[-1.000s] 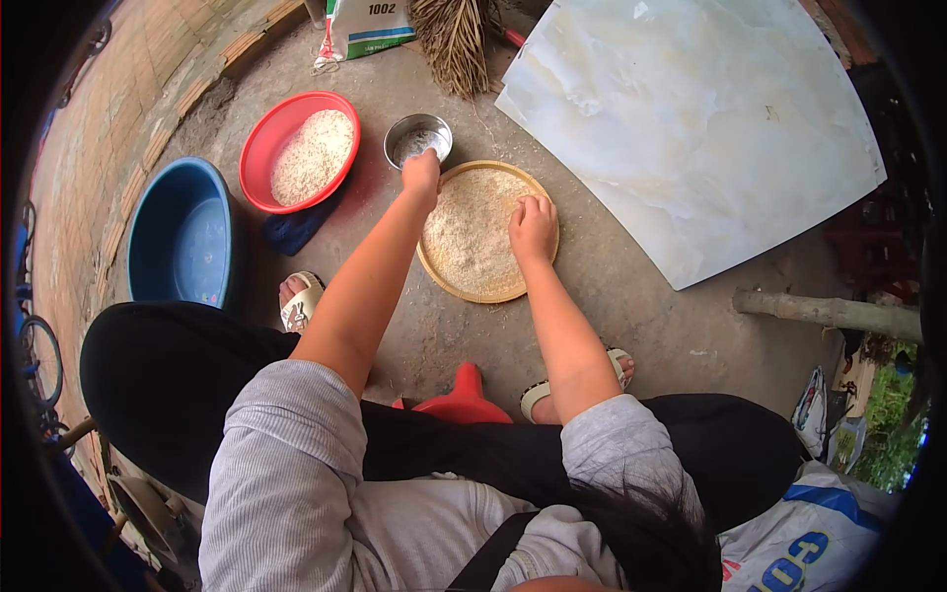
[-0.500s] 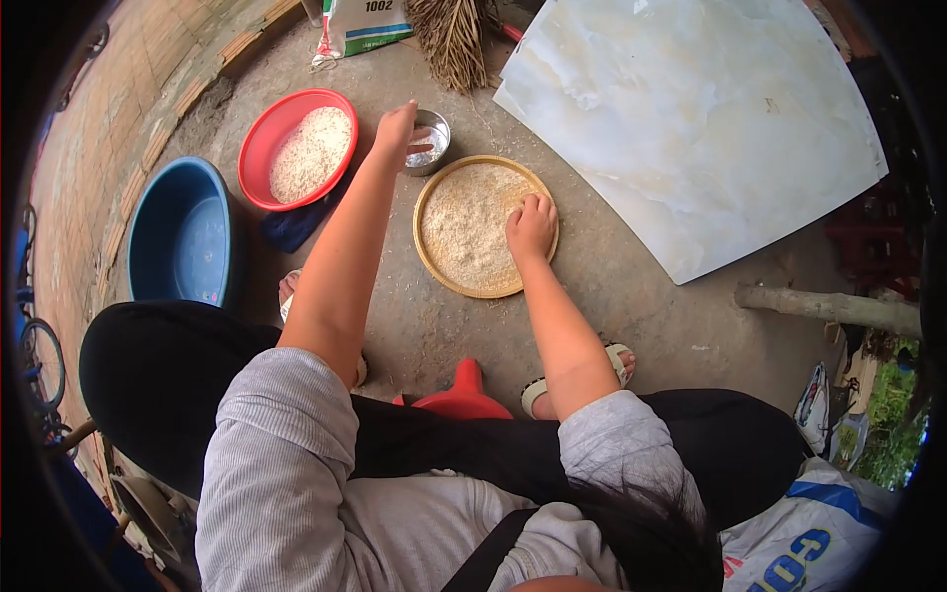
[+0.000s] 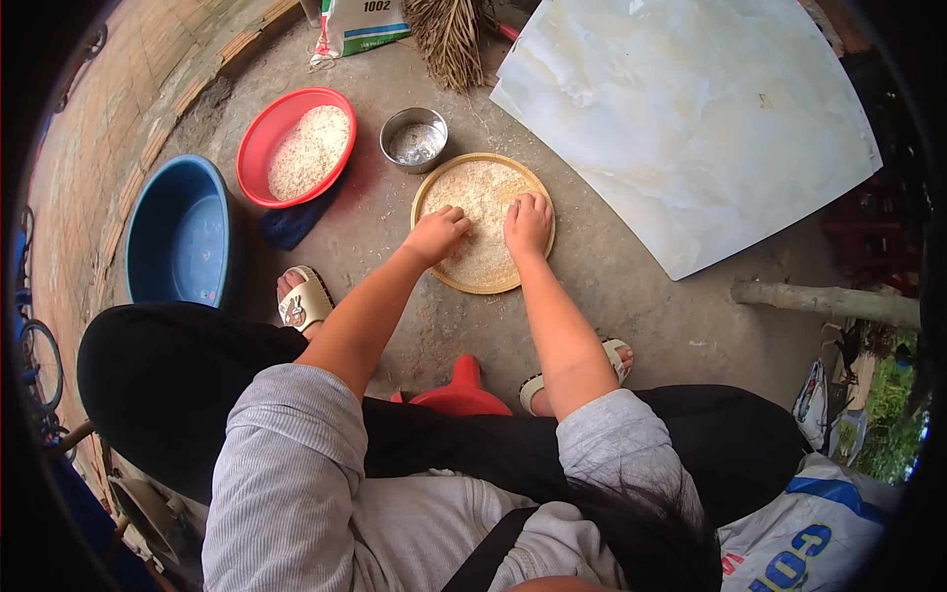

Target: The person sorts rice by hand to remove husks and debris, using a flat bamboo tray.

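Note:
A round yellow tray (image 3: 475, 290) on the ground in front of me holds a spread of pale rice-like grains (image 3: 478, 192). Over its left part is my left hand (image 3: 440, 235), fingers curled together and down at the grains. My right hand (image 3: 529, 223) is at the tray's right side, its fingers bent down into the grains. What either hand pinches is too small or hidden to see. Just beyond the tray stands a small metal bowl (image 3: 415, 140) with some pale bits in its bottom.
To the left are a red basin (image 3: 253, 148) of pale grains and a deep blue basin (image 3: 182, 232). A large whitish sheet (image 3: 691, 128) covers the ground at right. A straw broom (image 3: 446, 44) and a printed sack (image 3: 361, 28) lie ahead; a wooden pole (image 3: 829, 302) is at right.
My left hand has come back from above the metal bowl to the left part of the tray, and its fingers have curled. My right hand stays at the tray's right side.

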Motion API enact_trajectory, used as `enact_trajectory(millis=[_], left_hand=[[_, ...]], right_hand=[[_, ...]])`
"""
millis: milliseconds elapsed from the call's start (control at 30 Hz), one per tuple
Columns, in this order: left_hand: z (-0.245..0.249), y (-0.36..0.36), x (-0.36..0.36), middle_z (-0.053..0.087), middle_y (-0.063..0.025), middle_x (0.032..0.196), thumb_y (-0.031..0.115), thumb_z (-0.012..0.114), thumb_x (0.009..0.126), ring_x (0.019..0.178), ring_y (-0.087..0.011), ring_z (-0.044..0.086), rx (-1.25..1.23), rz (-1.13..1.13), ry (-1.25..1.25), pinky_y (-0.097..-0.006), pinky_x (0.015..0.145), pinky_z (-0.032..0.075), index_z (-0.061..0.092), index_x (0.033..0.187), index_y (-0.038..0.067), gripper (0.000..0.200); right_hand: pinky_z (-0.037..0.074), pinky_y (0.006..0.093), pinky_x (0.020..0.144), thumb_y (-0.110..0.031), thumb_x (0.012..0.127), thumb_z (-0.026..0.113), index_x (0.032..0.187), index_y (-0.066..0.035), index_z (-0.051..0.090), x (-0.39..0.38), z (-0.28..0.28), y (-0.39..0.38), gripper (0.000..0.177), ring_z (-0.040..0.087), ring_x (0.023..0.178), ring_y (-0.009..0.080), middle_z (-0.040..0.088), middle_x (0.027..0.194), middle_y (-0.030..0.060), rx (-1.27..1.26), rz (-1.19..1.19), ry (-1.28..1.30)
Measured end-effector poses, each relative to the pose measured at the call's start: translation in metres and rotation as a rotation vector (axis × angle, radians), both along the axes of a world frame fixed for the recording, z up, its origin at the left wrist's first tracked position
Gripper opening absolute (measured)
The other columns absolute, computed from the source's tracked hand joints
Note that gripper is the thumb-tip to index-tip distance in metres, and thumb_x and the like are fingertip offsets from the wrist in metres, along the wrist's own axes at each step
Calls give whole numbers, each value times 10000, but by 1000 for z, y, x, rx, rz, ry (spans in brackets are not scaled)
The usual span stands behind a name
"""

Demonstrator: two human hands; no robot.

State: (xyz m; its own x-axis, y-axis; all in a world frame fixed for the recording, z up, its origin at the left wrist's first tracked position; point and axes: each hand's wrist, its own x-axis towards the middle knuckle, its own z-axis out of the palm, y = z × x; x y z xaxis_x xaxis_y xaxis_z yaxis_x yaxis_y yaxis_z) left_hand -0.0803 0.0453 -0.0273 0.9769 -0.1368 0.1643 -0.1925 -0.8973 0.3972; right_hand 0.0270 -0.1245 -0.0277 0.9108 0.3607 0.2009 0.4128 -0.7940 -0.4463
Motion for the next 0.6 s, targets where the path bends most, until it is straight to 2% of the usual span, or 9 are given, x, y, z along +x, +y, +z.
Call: enact_trajectory(millis=[133, 200, 267, 300, 333, 400, 467, 533, 600], left_hand=[[-1, 15, 12, 618, -91, 957, 79, 594, 800, 934, -284, 596, -5, 84, 167, -365, 800, 495, 648, 953, 76, 163], [9, 11, 22, 628, -111, 922, 83, 601, 812, 876, -301, 612, -262, 238, -38, -376, 769, 500, 652, 930, 60, 130], [21, -5, 32, 634, -116, 907, 91, 618, 814, 839, -310, 620, -324, 243, -90, -377, 746, 504, 654, 921, 51, 120], [30, -14, 35, 639, -112, 921, 106, 611, 810, 846, -310, 621, -418, 210, -49, -384, 756, 505, 660, 936, 66, 141], [36, -21, 39, 643, -107, 935, 120, 605, 805, 853, -309, 622, -511, 175, -9, -391, 766, 506, 665, 952, 81, 163], [47, -27, 44, 638, -109, 941, 123, 612, 791, 867, -306, 618, -485, 132, -26, -394, 761, 507, 662, 944, 79, 167], [51, -24, 50, 630, -112, 957, 115, 610, 779, 912, -306, 607, -387, 296, -109, -398, 782, 501, 660, 933, 74, 167], [40, -5, 52, 621, -116, 1001, 91, 605, 764, 993, -314, 575, -349, 438, -121, -405, 841, 485, 657, 956, 69, 200], [27, 15, 49, 617, -118, 1040, 80, 604, 756, 1010, -309, 569, -262, 442, -59, -400, 858, 485, 656, 992, 74, 242]], right_hand=[[410, 398, 917, -225, 918, 482, 941, -29, 623, -7, 4, 2, 243, 507, 1064, 312, 560, 1100, 134, 118, -15, 7], [429, 396, 890, -244, 930, 470, 929, -33, 631, -9, 5, 9, 265, 535, 1024, 311, 577, 1068, 133, 157, -24, -38], [476, 364, 790, -288, 964, 437, 929, -39, 631, -8, 1, 21, 318, 588, 913, 253, 606, 1003, 106, 531, -18, 551], [498, 305, 652, -317, 990, 386, 872, -28, 608, -7, 5, 30, 383, 599, 731, 144, 641, 857, 35, 847, -118, 875], [498, 305, 652, -317, 990, 386, 872, -28, 608, -6, 5, 37, 383, 599, 731, 144, 641, 857, 35, 847, -117, 873], [494, 287, 622, -334, 989, 368, 840, -49, 581, -2, 3, 47, 386, 583, 680, 138, 625, 803, 25, 1504, -489, 1313], [490, 288, 603, -353, 984, 372, 838, -60, 560, 5, -16, 41, 377, 573, 661, 154, 605, 772, 42, 1518, -517, 1280], [482, 292, 593, -349, 981, 376, 850, -64, 560, 10, -22, 25, 364, 565, 648, 165, 590, 741, 51, 1182, -404, 1338], [480, 288, 597, -345, 978, 383, 866, -49, 558, 15, -32, 14, 362, 566, 638, 176, 588, 723, 56, 1181, -419, 1326]])
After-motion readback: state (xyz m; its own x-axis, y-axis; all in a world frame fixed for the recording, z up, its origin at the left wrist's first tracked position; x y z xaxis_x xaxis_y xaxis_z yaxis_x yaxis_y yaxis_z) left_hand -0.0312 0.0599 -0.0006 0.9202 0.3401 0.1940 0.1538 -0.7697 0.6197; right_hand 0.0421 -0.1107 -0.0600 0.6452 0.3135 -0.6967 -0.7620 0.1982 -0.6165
